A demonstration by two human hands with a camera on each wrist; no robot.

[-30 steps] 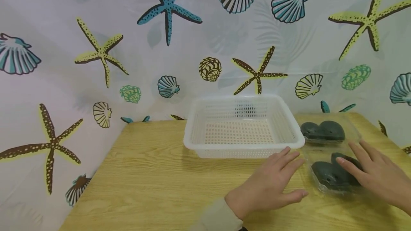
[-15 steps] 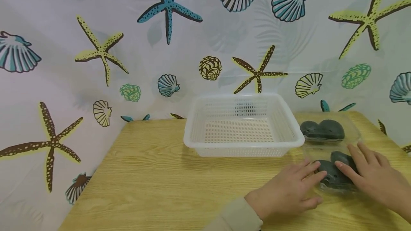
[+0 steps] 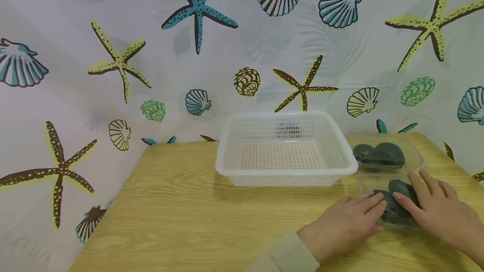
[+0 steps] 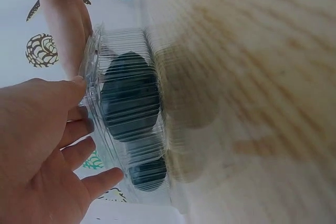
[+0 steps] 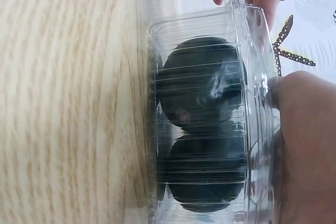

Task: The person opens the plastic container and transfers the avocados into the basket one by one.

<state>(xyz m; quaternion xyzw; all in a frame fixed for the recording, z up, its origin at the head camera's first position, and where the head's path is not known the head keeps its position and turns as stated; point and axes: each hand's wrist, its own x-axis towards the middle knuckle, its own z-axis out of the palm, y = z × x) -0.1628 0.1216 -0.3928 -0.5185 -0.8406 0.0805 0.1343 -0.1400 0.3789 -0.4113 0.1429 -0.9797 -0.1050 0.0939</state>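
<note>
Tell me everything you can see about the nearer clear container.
The nearer container looks like thin, see-through ribbed plastic with a projecting rim, seemingly closed. Dark rounded objects show inside. It rests on the wood-grain table, in front of a similar container; the left hand and right hand touch it.

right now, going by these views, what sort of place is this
Probably a simple indoor work spot, though the wider room doesn't show. The signs: a wood-grain table, a seashell-print sheet behind it, and a white basket on top.
</note>
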